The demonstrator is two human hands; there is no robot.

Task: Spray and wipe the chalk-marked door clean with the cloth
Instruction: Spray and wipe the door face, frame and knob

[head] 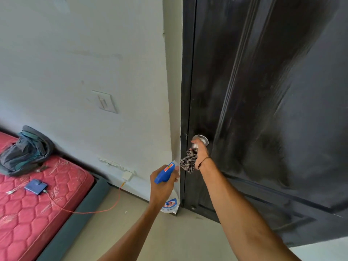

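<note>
A black panelled door (263,91) fills the right half, with pale smeared streaks across its upper panels. My right hand (200,152) grips the silver door knob (201,139) and also holds a black-and-white patterned cloth (188,162), which hangs below the knob. My left hand (162,182) grips a spray bottle by its blue trigger head (165,172); the nozzle points at the door's edge. The bottle's white body with a blue and red label (170,205) hangs below my hand.
A white wall (84,53) with a light switch (106,101) is left of the door frame. A red mattress (37,194) lies on the floor at lower left, bearing a grey backpack (24,149) and a blue device (35,186) on an orange cable.
</note>
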